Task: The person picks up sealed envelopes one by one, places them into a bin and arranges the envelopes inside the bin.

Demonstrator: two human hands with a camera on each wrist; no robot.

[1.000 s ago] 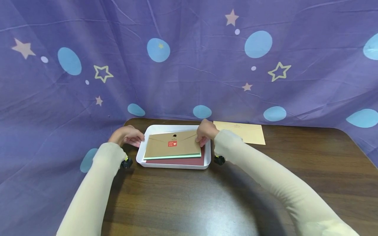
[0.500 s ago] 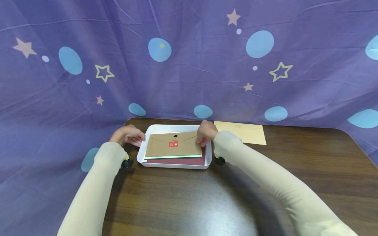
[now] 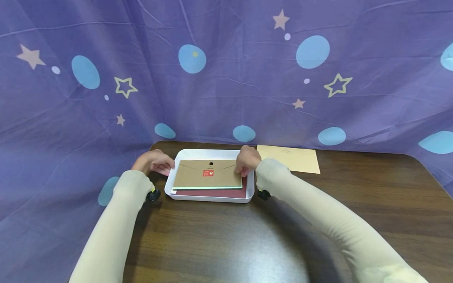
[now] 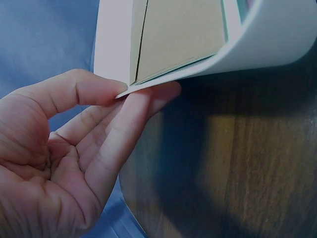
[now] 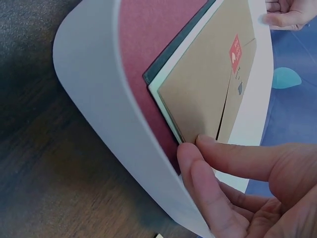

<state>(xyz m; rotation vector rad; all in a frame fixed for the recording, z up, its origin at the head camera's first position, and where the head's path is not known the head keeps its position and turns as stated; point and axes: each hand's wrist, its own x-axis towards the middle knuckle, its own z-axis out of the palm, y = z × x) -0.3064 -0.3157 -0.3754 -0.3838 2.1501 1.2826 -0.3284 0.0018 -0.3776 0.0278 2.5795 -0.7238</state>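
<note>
A white tray (image 3: 209, 199) holds a stack of envelopes. On top lies a brown kraft envelope (image 3: 191, 179) with a red heart sticker (image 3: 208, 173) and a small black hat print. Pale green and dark edges show beneath it, above a dark red envelope (image 3: 219, 193). My left hand (image 3: 158, 162) pinches the tray's left rim, thumb above and fingers below, as the left wrist view shows. At the stack's right edge, my right hand (image 3: 248, 160) pinches the brown envelope, its thumb (image 5: 242, 158) on top; whether it also grips lower envelopes, I cannot tell.
A cream envelope (image 3: 293, 159) lies flat on the brown wooden table (image 3: 226, 239), behind and right of the tray. A purple curtain (image 3: 219, 98) with stars and blue dots hangs along the table's far edge.
The brown envelope has turned slightly, its front edge now more level with the tray and its left end a little farther back. Less green shows under it. Both hands keep their places.
</note>
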